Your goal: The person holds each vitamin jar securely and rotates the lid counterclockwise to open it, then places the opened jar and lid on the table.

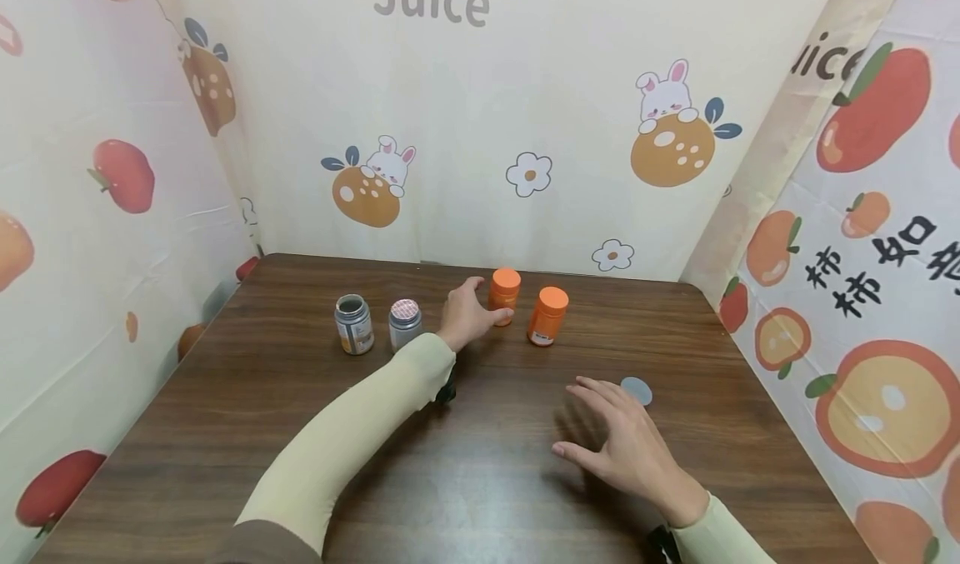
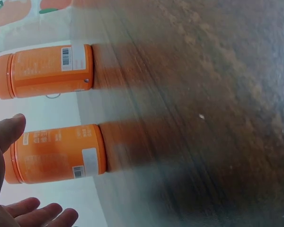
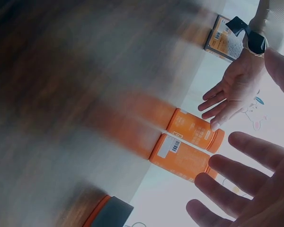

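Observation:
My left hand (image 1: 467, 316) reaches to an orange bottle (image 1: 504, 297) with an orange cap. In the left wrist view its thumb (image 2: 9, 132) and spread fingers lie on either side of that bottle. A second orange bottle (image 1: 547, 318) stands upright just to the right. My right hand (image 1: 630, 443) hovers over the near right of the table with fingers apart, holding nothing. Right beside its fingers is a pale grey disc (image 1: 637, 391). The right wrist view has a dark grey piece with an orange rim (image 3: 109, 213) low in the picture.
An uncapped grey bottle (image 1: 354, 331) stands on the left of the brown wooden table (image 1: 465, 481). Beside it is another grey bottle (image 1: 406, 321) with a patterned seal on top, partly behind the left forearm. A fruit-print curtain (image 1: 465, 114) borders the back and sides.

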`<action>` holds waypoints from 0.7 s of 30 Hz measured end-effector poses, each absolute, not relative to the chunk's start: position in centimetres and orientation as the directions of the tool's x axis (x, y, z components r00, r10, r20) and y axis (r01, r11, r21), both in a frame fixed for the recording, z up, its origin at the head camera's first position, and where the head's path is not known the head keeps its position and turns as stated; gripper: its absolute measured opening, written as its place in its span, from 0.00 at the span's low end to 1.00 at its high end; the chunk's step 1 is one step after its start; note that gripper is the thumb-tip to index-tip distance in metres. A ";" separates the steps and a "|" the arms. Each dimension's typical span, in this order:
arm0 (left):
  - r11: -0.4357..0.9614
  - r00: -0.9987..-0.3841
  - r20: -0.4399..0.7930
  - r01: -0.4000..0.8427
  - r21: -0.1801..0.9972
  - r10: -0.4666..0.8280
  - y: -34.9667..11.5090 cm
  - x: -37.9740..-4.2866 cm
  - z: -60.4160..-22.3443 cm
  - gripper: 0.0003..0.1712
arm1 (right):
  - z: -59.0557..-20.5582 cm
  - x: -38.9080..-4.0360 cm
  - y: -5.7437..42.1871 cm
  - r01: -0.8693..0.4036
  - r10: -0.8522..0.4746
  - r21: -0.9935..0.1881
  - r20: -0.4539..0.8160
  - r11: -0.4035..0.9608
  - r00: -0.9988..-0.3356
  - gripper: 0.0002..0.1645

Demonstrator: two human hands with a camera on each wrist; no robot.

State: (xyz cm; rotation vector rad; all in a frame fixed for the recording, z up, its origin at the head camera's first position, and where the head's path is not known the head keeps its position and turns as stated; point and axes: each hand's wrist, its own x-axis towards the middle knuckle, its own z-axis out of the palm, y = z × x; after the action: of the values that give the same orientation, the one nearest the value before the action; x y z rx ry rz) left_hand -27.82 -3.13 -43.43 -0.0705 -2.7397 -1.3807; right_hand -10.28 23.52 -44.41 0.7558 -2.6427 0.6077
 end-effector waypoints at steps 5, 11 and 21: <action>0.598 -0.997 0.081 0.069 0.799 0.007 -3.1 -28.1 -43.7 0.49 | -44.4 -10.2 23.4 -0.558 -0.418 -0.322 0.412 0.765 -0.810 0.46; 0.594 -0.997 0.078 0.069 0.801 0.010 -2.8 -28.4 -43.9 0.49 | -44.4 -10.1 23.4 -0.562 -0.416 -0.325 0.420 0.760 -0.806 0.46; 0.597 -0.997 0.075 0.054 0.801 -0.011 -2.6 -29.2 -43.9 0.47 | -44.5 -10.1 23.5 -0.551 -0.408 -0.335 0.412 0.764 -0.815 0.46</action>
State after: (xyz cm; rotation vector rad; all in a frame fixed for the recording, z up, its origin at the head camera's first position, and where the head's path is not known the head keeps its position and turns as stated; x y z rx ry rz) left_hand -29.24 -2.57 -43.94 -0.0369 -2.7421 -1.3787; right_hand -10.14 23.55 -44.45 0.7406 -2.6454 0.6452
